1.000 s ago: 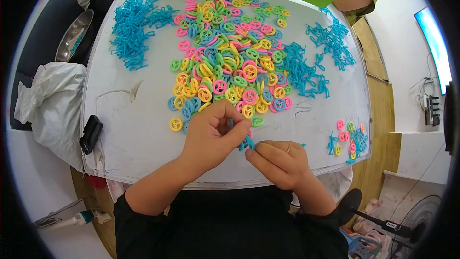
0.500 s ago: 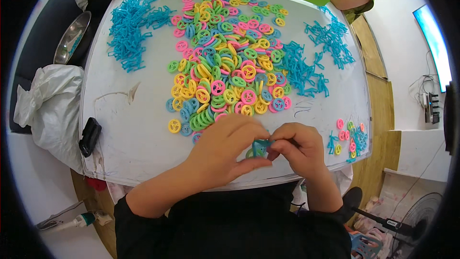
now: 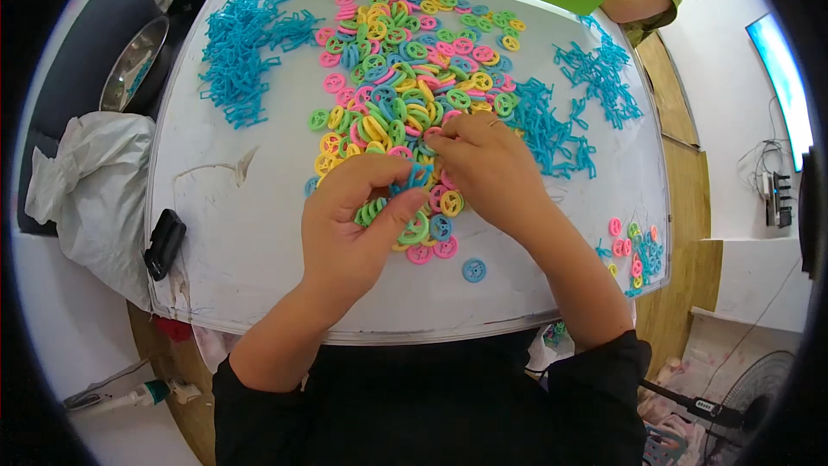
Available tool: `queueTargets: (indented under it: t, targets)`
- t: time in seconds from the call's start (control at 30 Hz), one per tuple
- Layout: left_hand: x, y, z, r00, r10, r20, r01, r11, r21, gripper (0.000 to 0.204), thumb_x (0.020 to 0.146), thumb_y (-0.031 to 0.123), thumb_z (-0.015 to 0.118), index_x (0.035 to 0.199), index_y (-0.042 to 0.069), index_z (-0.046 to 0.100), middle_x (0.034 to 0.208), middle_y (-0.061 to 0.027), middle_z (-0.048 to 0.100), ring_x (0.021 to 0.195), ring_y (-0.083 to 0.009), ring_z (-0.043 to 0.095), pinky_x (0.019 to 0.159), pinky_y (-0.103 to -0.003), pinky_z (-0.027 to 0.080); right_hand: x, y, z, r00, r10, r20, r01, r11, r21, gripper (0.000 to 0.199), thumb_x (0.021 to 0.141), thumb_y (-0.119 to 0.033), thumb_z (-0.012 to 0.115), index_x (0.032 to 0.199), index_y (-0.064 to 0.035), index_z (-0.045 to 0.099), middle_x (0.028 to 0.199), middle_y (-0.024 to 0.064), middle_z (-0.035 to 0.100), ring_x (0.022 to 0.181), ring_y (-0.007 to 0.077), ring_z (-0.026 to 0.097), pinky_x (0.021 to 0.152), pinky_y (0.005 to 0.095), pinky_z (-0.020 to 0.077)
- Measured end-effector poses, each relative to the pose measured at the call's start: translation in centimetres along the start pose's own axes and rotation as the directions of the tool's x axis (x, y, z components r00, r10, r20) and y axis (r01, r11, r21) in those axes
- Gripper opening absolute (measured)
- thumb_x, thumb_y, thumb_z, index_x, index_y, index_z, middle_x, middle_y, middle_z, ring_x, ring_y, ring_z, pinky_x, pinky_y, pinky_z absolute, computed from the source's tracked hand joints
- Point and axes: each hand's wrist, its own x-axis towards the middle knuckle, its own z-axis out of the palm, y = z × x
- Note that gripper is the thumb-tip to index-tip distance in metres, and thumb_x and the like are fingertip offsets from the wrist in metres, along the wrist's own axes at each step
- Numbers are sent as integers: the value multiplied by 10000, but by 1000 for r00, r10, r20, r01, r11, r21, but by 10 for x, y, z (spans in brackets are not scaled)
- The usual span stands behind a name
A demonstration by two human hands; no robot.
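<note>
My left hand [image 3: 349,220] is closed around a small blue plastic frame [image 3: 417,176], pinched between thumb and fingers at the near part of the wheel pile. My right hand [image 3: 487,164] reaches over the pile [image 3: 388,95] of pink, yellow, green and blue plastic wheels. Its fingertips are pinched together at the rim of a pink wheel [image 3: 432,133]; the hand partly hides it. Close to the front of the pile, a single blue wheel [image 3: 473,270] lies flat on the white table [image 3: 250,250].
Heaps of blue frames lie at the far left [image 3: 237,60], right of the pile [image 3: 548,129] and far right [image 3: 599,78]. Wheels and frames form a small group [image 3: 636,250] by the right edge. A black case [image 3: 164,244] sits at left. Two other people's arms show beyond the table.
Both hands have moved up from the table's front, where they held a blue piece together. They are now apart: the left keeps a blue frame, the right is at the wheels.
</note>
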Motion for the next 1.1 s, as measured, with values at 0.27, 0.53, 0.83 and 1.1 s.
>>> queueTargets:
  t: [0.27, 0.53, 0.83, 1.1]
  targets:
    - [-2, 2, 1, 999, -19, 26, 19, 1000, 5, 215, 823, 23, 762, 1029, 20, 698, 977, -67, 682, 849, -151, 631, 733, -275, 503, -25, -1, -20, 967, 212, -144, -141, 909, 391, 215, 857, 8, 669, 1067, -28, 701, 1062, 101, 662, 952, 222, 639, 829, 334, 514]
    - [-5, 9, 10, 974, -98, 203, 89, 995, 53, 199, 830, 34, 743, 1026, 15, 717, 998, -111, 721, 863, -221, 694, 745, -303, 534, -54, -49, -22, 848, 483, 219, -242, -15, 970, 185, 960, -101, 634, 1090, 27, 602, 1102, 125, 656, 1005, 195, 642, 846, 360, 554]
    - [-16, 5, 14, 918, 293, 267, -387, 808, 444, 245, 766, 0, 780, 1000, 54, 734, 990, -132, 706, 837, -272, 687, 687, -321, 537, -55, -69, -7, 648, 706, 285, -159, -241, 957, 131, 979, -112, 612, 1061, -12, 590, 953, 66, 676, 826, 147, 676, 760, 325, 592]
    - [-16, 11, 16, 971, 141, 191, -209, 890, 405, 362, 725, 74, 845, 1059, 78, 704, 999, -103, 706, 853, -273, 685, 739, -329, 544, -65, -64, -13, 790, 612, 40, -250, 262, 932, 247, 989, -69, 575, 1211, 38, 582, 1011, 71, 644, 905, 137, 646, 781, 297, 575]
